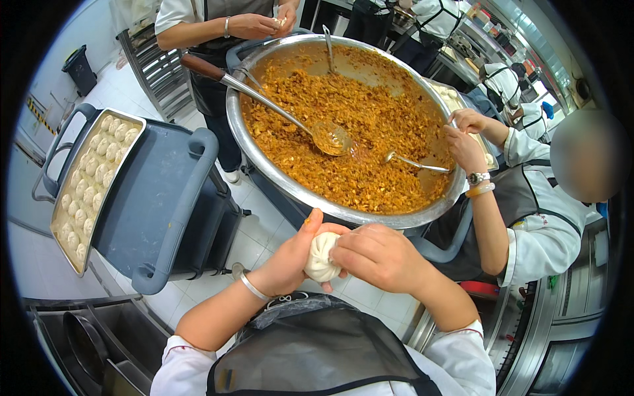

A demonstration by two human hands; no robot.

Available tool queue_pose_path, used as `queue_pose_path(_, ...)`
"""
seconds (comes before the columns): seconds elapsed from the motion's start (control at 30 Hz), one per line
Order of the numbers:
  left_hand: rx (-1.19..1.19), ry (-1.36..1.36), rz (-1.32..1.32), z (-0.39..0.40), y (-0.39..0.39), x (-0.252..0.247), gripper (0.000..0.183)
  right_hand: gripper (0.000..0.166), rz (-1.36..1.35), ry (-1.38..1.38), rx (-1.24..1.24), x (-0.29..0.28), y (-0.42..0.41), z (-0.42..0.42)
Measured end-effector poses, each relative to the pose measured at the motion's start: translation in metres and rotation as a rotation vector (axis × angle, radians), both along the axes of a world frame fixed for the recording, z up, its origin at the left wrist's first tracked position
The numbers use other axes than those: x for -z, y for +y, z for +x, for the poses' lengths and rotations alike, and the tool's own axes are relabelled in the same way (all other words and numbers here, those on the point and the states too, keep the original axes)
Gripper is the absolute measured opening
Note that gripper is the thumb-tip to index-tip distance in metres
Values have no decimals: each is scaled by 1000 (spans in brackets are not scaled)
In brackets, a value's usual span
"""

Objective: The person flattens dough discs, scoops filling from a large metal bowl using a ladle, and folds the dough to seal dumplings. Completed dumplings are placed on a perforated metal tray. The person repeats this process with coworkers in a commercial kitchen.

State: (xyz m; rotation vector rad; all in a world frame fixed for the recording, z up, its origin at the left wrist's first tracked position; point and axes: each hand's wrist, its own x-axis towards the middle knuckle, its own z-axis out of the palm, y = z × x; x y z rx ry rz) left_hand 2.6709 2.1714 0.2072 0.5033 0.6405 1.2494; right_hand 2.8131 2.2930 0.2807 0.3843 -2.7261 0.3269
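Note:
A pleated dough bun (pixel 322 257) rests in my left hand (pixel 292 252), whose thumb points up beside it with a bit of filling on the tip. The fingers of my right hand (pixel 379 255) pinch the pleats on the bun's right side. Just beyond both hands stands a large steel bowl (pixel 297 198) of orange-brown chopped filling (pixel 297 119). A wood-handled ladle (pixel 329 138) lies across the filling, and a small metal spoon (pixel 416 162) leans at the right. Another spoon (pixel 329 49) stands at the far rim.
At left, a grey cart (pixel 143 198) carries a tray (pixel 115 180) of pleated buns. Co-workers' hands (pixel 265 24) work beyond the bowl and others (pixel 463 138) at its right. A second tray (pixel 488 143) lies behind the right co-worker's hands. A metal rack (pixel 156 74) stands far left.

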Motion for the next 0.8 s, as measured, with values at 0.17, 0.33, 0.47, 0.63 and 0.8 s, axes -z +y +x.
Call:
queue_pose_path(0.17,-388,-162,51,14,4,-9,69,21,-405,45,264,20,-8,-1)
queue_pose_path(0.33,-501,-57,89,26,10,25,62,20,-173,15,190,21,-5,-3)
queue_pose_path(0.47,-289,-76,99,11,6,24,63,25,-31,-8,60,2,3,-11)
queue_pose_path(0.63,-95,-140,-39,-12,6,0,68,22,-94,5,42,1,5,-18)
queue_pose_path(0.8,-574,-279,-3,-10,4,-16,70,21,-447,-40,342,11,-14,-34)
